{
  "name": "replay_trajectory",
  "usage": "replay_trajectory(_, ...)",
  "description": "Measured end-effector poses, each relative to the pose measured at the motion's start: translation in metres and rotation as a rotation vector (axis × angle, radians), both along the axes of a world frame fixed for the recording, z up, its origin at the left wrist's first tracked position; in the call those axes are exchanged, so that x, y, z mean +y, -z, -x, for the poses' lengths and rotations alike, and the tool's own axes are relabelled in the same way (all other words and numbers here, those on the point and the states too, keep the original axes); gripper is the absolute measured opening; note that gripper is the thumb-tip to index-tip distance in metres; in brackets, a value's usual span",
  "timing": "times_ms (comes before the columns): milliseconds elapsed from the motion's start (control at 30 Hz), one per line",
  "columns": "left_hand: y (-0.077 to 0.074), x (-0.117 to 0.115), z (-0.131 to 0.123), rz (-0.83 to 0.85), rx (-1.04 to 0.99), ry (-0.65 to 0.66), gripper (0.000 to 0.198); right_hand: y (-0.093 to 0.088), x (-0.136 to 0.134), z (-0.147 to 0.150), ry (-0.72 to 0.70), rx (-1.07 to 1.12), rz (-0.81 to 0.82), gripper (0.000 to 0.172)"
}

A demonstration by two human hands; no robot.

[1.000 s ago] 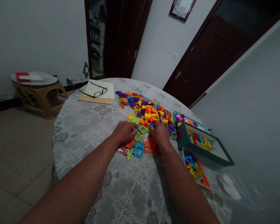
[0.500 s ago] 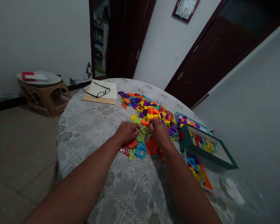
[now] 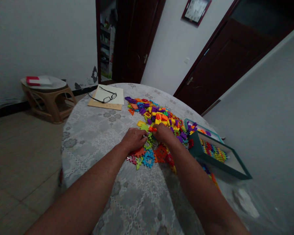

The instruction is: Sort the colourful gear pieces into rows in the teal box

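Observation:
A heap of colourful plastic building pieces (image 3: 161, 117) lies on the round table. My left hand (image 3: 135, 139) rests at the near left side of the heap, fingers curled down over an orange flat piece (image 3: 139, 152). Whatever its fingertips grip is too small to make out. Just right of it, my right hand (image 3: 163, 133) reaches into the pieces with its fingers pressed together, touching or beside a small orange piece (image 3: 152, 129). Its fingertips are partly hidden. Close below the hands lie a blue square piece (image 3: 148, 159) and a red-orange square piece (image 3: 160, 153).
Eyeglasses (image 3: 110, 98) lie on papers (image 3: 119, 95) at the far left of the patterned tablecloth (image 3: 95, 130). On the right stands a green box (image 3: 198, 147) holding rows of coloured pieces, near a clear plastic bag (image 3: 262, 202). A stool (image 3: 51, 102) stands beyond the table.
My right hand has shifted slightly left, toward my left hand and the orange piece. Its forearm now covers more of the tray of pieces on the right. My left hand stays in place.

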State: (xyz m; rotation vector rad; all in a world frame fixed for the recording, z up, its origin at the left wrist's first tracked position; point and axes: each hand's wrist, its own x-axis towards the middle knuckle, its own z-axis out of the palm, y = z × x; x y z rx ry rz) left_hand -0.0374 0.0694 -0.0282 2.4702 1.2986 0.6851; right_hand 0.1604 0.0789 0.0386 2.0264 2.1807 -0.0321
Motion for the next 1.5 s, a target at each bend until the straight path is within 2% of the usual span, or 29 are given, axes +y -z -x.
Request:
replay_trajectory(200, 0.0, 0.0, -0.001, 0.003, -0.006, 0.001, 0.026, 0.003, 0.014, 0.007, 0.039, -0.045, 0.022, 0.036)
replay_trajectory(400, 0.003, 0.001, -0.001, -0.017, 0.002, 0.003, 0.027, 0.005, 0.016, 0.016, 0.067, -0.074, -0.006, 0.035)
replay_trajectory(667, 0.002, -0.001, -0.001, -0.009, 0.005, 0.006, 0.025, 0.004, 0.007, 0.003, -0.03, -0.067, -0.022, 0.038)
replay_trajectory(933, 0.0, -0.001, -0.001, -0.012, 0.009, 0.002, 0.025, 0.008, 0.023, -0.005, -0.11, -0.039, 0.05, 0.031)
replay_trajectory(1033, -0.001, -0.001, 0.0, -0.01, 0.008, 0.004, 0.024, 0.009, 0.024, -0.009, -0.138, -0.01, 0.04, 0.033)
replay_trajectory(1300, -0.001, -0.001, -0.001, -0.004, -0.005, 0.003, 0.021, 0.001, 0.008, -0.028, -0.142, 0.147, -0.021, 0.024)
replay_trajectory(1500, -0.002, -0.001, -0.001, 0.005, -0.009, 0.006, 0.023, -0.025, -0.005, -0.045, -0.017, 0.583, 0.066, 0.01)
